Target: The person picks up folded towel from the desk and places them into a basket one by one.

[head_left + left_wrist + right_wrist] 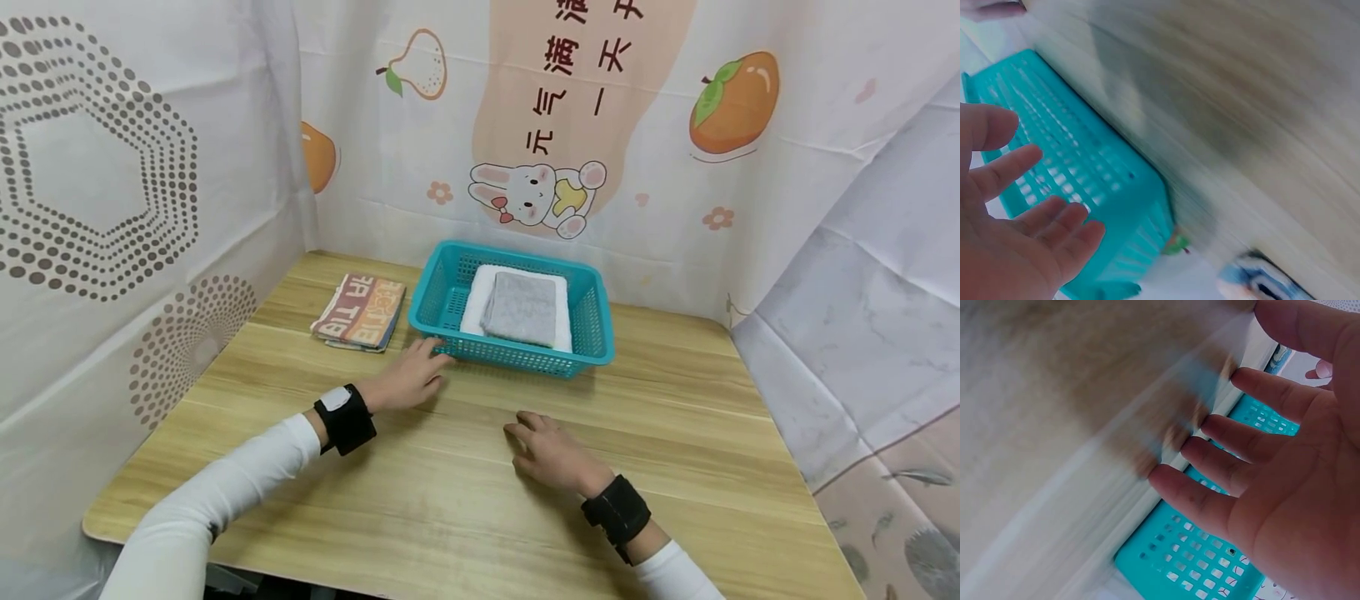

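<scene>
A teal plastic basket [442, 287] stands toward the back of the wooden table [675, 433]. Inside lies a folded grey towel [521, 308] on top of a white one [476, 307]. My left hand [408, 377] lies flat on the table with straight fingers, its fingertips at the basket's near left corner. In the left wrist view the open left hand [1019, 212] hovers in front of the basket wall [1085, 169]. My right hand [551, 454] rests palm down on the table in front of the basket, holding nothing. The right wrist view shows the spread fingers [1241, 450] and the basket [1191, 562], blurred.
A folded striped cloth with letters [362, 312] lies left of the basket. Printed curtains [525, 125] wall the table in at the back and both sides. The table's near edge [300, 567] runs below my forearms.
</scene>
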The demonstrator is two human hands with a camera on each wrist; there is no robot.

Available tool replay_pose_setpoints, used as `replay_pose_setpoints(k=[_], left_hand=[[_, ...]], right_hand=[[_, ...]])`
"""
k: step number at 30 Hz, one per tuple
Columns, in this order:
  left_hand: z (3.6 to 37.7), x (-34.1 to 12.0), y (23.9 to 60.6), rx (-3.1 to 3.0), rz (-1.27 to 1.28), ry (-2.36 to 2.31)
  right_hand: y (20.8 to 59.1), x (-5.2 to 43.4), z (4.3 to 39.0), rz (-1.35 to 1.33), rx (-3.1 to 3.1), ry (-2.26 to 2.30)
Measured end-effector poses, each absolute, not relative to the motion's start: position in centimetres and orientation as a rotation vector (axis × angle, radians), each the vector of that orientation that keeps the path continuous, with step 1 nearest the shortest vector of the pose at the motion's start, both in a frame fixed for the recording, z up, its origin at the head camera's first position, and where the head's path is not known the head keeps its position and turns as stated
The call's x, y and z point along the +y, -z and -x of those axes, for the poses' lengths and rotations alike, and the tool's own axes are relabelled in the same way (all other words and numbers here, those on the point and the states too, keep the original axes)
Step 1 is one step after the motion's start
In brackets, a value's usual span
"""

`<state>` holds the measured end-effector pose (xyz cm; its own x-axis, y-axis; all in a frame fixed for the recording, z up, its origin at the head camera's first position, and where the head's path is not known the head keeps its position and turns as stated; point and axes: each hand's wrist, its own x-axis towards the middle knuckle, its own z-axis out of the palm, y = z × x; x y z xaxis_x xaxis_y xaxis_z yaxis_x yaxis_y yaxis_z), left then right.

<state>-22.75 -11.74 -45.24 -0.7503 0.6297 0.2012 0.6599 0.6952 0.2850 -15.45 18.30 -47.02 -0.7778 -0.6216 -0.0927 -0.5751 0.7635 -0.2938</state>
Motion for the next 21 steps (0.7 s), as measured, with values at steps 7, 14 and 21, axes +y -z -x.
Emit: replay_pose_setpoints(k=[7, 14, 21], left_hand=[[23.8, -13.6, 45.4, -2.816, 1.037, 0.494], [24.6, -14.9, 45.5, -2.828, 0.957, 0.424], [25.0, -15.5, 45.6, -2.817, 0.933, 0.429]], right_hand=[[47.1, 18.3, 15.4, 0.949, 2.774, 0.385], [47.0, 18.3, 15.2, 0.95, 2.777, 0.401], [47.1, 18.4, 15.2, 0.934, 2.77, 0.407]])
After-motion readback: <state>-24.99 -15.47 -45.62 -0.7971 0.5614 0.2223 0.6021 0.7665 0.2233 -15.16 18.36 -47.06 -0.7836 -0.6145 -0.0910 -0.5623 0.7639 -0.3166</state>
